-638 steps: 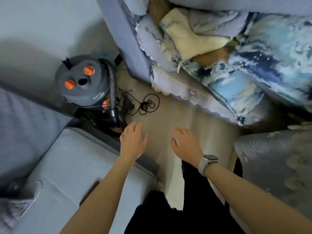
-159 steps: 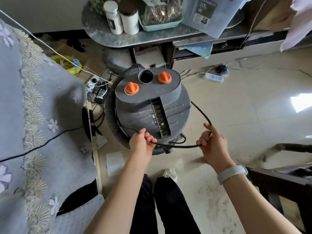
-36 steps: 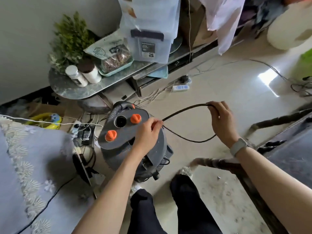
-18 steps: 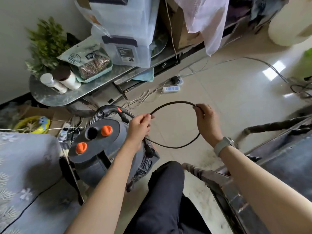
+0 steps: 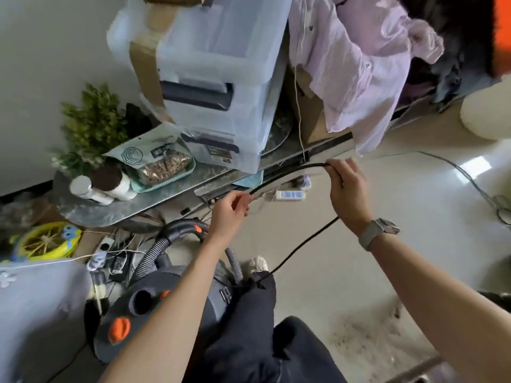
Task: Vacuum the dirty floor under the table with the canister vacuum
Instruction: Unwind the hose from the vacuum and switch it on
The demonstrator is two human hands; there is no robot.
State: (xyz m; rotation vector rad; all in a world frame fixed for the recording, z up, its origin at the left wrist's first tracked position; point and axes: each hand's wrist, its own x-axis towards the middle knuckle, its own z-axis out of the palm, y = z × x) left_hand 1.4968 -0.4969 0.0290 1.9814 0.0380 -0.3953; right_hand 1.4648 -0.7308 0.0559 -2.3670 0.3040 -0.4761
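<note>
Two hands on one black rubbery power cord (image 5: 290, 172) right now, and that's basically where we're at. Our left hand (image 5: 231, 214) pinches the cord with thumb and fingers clamped on it, just above the dark grey drum-shaped canister vacuum (image 5: 166, 308) with its orange knobs. Our right hand (image 5: 347, 189) has its fingers curled round the cord further along, up and to the right of the vacuum.

Between the hands the cord arcs up and rightward, then drops back down from the right hand toward the vacuum's right side, so its long run lies diagonally. The white power strip (image 5: 290, 194) sits on the floor past the vacuum, between our two hands, and the left looks a bit nearer to it. We can't spot the plug end, so which hand ends up feeding it is a guess.

The cord looks thin, stiff-ish and springy, probably wanting to coil back. Gritty dirt (image 5: 367, 333) is on the pale tile floor to the vacuum's right, still unvacuumed.
</note>
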